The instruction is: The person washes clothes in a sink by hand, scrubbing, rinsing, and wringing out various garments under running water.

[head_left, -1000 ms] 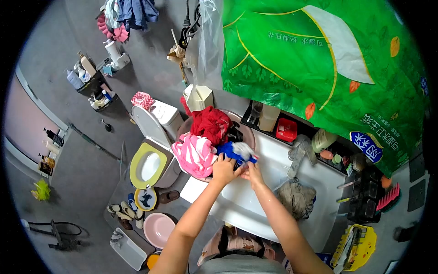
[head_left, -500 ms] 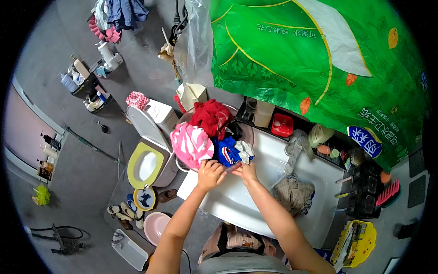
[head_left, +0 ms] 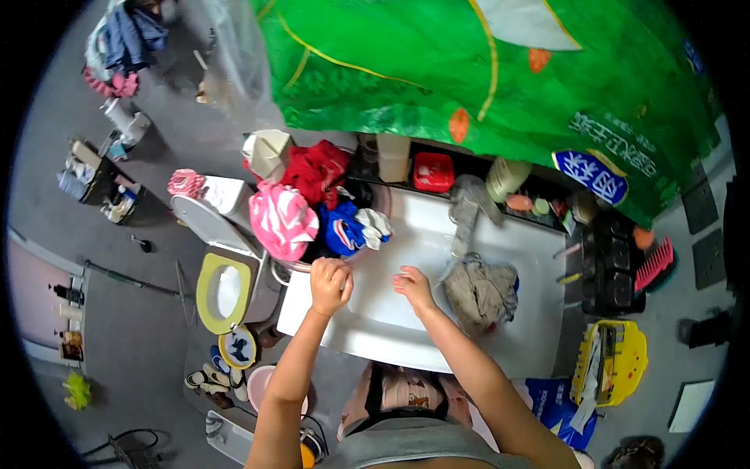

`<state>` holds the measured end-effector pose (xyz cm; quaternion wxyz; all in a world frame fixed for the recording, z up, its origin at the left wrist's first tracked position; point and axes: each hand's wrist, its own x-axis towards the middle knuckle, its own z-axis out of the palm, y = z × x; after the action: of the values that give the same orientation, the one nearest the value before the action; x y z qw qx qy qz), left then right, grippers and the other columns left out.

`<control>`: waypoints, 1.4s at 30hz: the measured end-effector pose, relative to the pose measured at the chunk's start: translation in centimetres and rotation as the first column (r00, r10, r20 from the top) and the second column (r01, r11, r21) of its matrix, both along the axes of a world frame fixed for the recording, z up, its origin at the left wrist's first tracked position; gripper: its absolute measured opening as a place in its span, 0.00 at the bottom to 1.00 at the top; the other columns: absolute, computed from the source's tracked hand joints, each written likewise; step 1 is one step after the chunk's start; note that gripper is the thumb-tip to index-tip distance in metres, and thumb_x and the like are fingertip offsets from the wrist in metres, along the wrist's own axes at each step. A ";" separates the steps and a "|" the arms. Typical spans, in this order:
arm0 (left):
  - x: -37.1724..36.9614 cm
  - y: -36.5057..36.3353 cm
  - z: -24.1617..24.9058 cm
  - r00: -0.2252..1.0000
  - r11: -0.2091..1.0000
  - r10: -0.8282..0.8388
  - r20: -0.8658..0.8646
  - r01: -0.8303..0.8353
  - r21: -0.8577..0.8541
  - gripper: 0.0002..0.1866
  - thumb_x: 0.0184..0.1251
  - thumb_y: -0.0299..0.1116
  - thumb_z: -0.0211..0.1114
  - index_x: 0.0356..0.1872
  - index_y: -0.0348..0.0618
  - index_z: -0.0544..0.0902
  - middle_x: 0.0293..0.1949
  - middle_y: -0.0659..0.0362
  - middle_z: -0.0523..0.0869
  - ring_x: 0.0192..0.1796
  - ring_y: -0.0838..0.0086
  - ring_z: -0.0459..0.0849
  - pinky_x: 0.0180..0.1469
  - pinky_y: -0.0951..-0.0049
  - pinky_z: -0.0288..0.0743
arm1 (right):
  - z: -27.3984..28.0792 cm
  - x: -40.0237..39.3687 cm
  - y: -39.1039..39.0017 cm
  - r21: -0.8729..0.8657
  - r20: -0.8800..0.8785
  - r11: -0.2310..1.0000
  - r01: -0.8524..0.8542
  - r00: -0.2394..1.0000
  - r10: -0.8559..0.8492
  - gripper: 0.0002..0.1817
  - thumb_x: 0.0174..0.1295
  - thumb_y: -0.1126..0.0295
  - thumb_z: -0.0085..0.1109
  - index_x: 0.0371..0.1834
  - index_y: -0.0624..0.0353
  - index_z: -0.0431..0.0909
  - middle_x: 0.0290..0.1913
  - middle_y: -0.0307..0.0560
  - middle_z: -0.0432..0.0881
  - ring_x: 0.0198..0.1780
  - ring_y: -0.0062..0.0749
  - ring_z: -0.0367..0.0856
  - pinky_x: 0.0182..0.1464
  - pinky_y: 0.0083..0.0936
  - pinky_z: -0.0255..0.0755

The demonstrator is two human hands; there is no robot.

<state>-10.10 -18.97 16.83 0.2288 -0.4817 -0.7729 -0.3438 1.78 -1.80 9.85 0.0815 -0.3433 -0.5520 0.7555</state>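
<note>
My left hand point(head_left: 331, 286), fingers curled with nothing visible in them, is just below the front rim of a pinkish basin point(head_left: 383, 200). My right hand point(head_left: 415, 290) is open over the white sink point(head_left: 375, 314), apart from the basin. Heaped in the basin at the sink's left end are a pink-and-white striped garment point(head_left: 283, 221), a red garment point(head_left: 316, 170), a blue garment point(head_left: 341, 228) and a whitish cloth point(head_left: 374, 227). Wet-looking grey-brown clothing point(head_left: 478, 293) lies bunched in the sink under the faucet point(head_left: 466, 215), right of my right hand.
A toilet point(head_left: 224, 293) with its lid raised stands left of the sink. Bottles and a red box point(head_left: 433, 172) line the dark ledge behind it. A large green plastic package point(head_left: 375, 70) overhangs the back. A yellow basket point(head_left: 617, 363) stands at the right.
Both hands have come away from the basin's front rim, the right one farther and toward the sink's middle. My view has shifted right, so the scene appears farther left and higher.
</note>
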 end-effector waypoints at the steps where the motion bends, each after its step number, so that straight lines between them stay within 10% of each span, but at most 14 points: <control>1: 1.4 0.8 -0.5 0.998 0.998 -0.047 0.034 0.046 0.034 0.07 0.42 0.26 0.60 0.27 0.45 0.76 0.30 0.60 0.76 0.35 0.65 0.75 0.42 0.64 0.66 | -2.1 2.1 0.7 0.158 -0.022 0.987 0.028 0.999 -0.024 0.13 0.57 0.77 0.50 0.46 0.64 0.69 0.39 0.50 0.77 0.41 0.32 0.77 0.42 0.24 0.73; 6: 9.8 7.3 -6.6 0.849 0.984 -0.177 0.497 0.171 0.058 0.07 0.48 0.27 0.58 0.32 0.41 0.77 0.33 0.54 0.77 0.37 0.60 0.75 0.43 0.64 0.69 | -0.1 10.7 5.3 0.836 0.045 0.540 0.098 0.969 -0.245 0.11 0.51 0.81 0.49 0.38 0.61 0.74 0.37 0.48 0.78 0.42 0.36 0.76 0.42 0.26 0.70; 9: 14.7 13.2 -11.9 0.339 0.994 -0.013 0.941 0.104 -0.024 0.19 0.51 0.34 0.60 0.45 0.38 0.73 0.39 0.49 0.77 0.38 0.56 0.77 0.42 0.63 0.71 | 0.8 14.2 8.6 0.972 0.209 0.172 -0.161 0.924 -0.321 0.16 0.50 0.76 0.54 0.45 0.58 0.72 0.53 0.52 0.70 0.54 0.47 0.68 0.54 0.37 0.61; 10: 16.1 15.3 -13.4 0.204 0.996 0.028 0.978 0.080 -0.045 0.24 0.50 0.37 0.62 0.49 0.39 0.71 0.42 0.48 0.76 0.37 0.55 0.77 0.42 0.63 0.71 | 1.1 14.6 8.9 0.966 0.253 0.149 -0.211 0.888 -0.384 0.19 0.50 0.75 0.55 0.49 0.57 0.70 0.56 0.52 0.66 0.56 0.49 0.64 0.56 0.38 0.58; 13: 19.2 21.6 -17.3 0.496 0.944 -0.204 0.844 -0.127 0.303 0.31 0.46 0.36 0.64 0.54 0.38 0.67 0.42 0.45 0.77 0.38 0.55 0.79 0.41 0.64 0.72 | 0.1 15.8 10.3 0.941 0.337 0.156 -0.299 0.820 -0.463 0.34 0.48 0.72 0.58 0.62 0.50 0.59 0.63 0.55 0.55 0.59 0.58 0.58 0.60 0.41 0.54; 16: 18.8 21.5 -14.2 0.234 0.982 0.183 0.955 0.004 -0.189 0.31 0.44 0.32 0.62 0.55 0.40 0.67 0.39 0.46 0.80 0.39 0.58 0.80 0.42 0.65 0.72 | -1.6 16.5 11.9 0.927 0.262 0.343 -0.153 0.918 -0.297 0.34 0.44 0.73 0.60 0.59 0.52 0.62 0.56 0.58 0.61 0.56 0.55 0.63 0.55 0.36 0.61; 18: 18.8 20.2 -21.1 0.371 0.945 -0.064 0.926 -0.277 0.176 0.26 0.44 0.23 0.54 0.52 0.45 0.70 0.28 0.51 0.82 0.31 0.63 0.81 0.36 0.66 0.73 | -0.8 16.6 12.6 0.898 0.272 0.414 -0.146 0.926 -0.263 0.28 0.41 0.75 0.62 0.51 0.57 0.68 0.48 0.56 0.68 0.49 0.52 0.70 0.48 0.35 0.67; 20: 17.0 15.8 -12.4 0.136 0.908 -0.029 0.990 -0.412 0.083 0.22 0.44 0.19 0.49 0.46 0.41 0.72 0.28 0.55 0.80 0.28 0.72 0.78 0.32 0.73 0.71 | 0.1 16.0 11.9 0.914 0.199 0.392 -0.105 0.958 -0.207 0.24 0.41 0.74 0.62 0.45 0.59 0.70 0.44 0.55 0.71 0.45 0.50 0.73 0.46 0.36 0.68; 22: 14.1 12.1 -14.0 0.619 0.888 0.198 0.760 -0.441 0.128 0.23 0.45 0.20 0.48 0.48 0.41 0.71 0.26 0.52 0.80 0.27 0.65 0.79 0.34 0.71 0.72 | 2.2 14.8 9.2 0.920 0.174 0.375 -0.113 0.976 -0.133 0.16 0.42 0.68 0.61 0.37 0.58 0.75 0.34 0.49 0.76 0.40 0.45 0.75 0.41 0.34 0.69; 24: 11.7 9.7 -10.0 0.335 0.931 0.190 0.923 -0.361 -0.061 0.25 0.46 0.23 0.51 0.52 0.41 0.70 0.42 0.45 0.78 0.40 0.60 0.79 0.44 0.69 0.71 | 2.6 13.4 6.8 0.923 0.239 0.308 -0.231 0.971 0.011 0.15 0.45 0.63 0.59 0.36 0.57 0.76 0.30 0.47 0.77 0.37 0.43 0.76 0.42 0.33 0.68; 30: 10.7 10.1 -12.3 0.841 0.705 0.449 0.300 -0.127 -0.698 0.32 0.57 0.50 0.51 0.64 0.61 0.57 0.66 0.48 0.48 0.65 0.43 0.47 0.60 0.42 0.48 | -1.5 9.5 4.9 0.916 0.400 0.025 -0.399 0.911 -0.103 0.22 0.51 0.52 0.54 0.49 0.49 0.72 0.51 0.48 0.70 0.52 0.47 0.66 0.55 0.46 0.55; 32: 10.1 11.2 -14.6 0.909 0.660 0.308 0.281 0.009 -0.751 0.33 0.58 0.58 0.47 0.65 0.67 0.53 0.68 0.50 0.41 0.67 0.41 0.39 0.60 0.36 0.40 | -6.4 9.4 4.9 0.794 0.590 0.218 -0.568 0.806 -0.048 0.28 0.54 0.48 0.48 0.57 0.45 0.64 0.63 0.47 0.57 0.56 0.54 0.61 0.57 0.52 0.53; 36: 8.9 12.9 -17.4 0.925 0.585 0.268 0.271 0.067 -0.808 0.31 0.59 0.59 0.44 0.65 0.72 0.53 0.69 0.51 0.40 0.67 0.42 0.39 0.61 0.38 0.39 | -9.6 9.0 5.3 0.656 0.706 0.374 -0.655 0.708 0.002 0.28 0.57 0.47 0.43 0.59 0.45 0.63 0.66 0.45 0.52 0.59 0.57 0.57 0.56 0.52 0.54; 42: 7.2 12.9 -21.7 0.759 0.523 0.280 0.588 0.393 -0.756 0.22 0.58 0.49 0.49 0.52 0.55 0.72 0.50 0.46 0.73 0.53 0.52 0.70 0.55 0.58 0.62 | -11.8 7.9 5.2 0.675 0.720 0.280 -0.682 0.692 -0.049 0.26 0.57 0.50 0.44 0.57 0.47 0.65 0.65 0.50 0.54 0.55 0.58 0.61 0.53 0.48 0.58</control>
<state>-2.85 -6.07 -4.87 -0.3305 -0.4058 -0.8489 -0.0735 9.70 3.44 -1.91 -0.0926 -0.3321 -0.9269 0.1484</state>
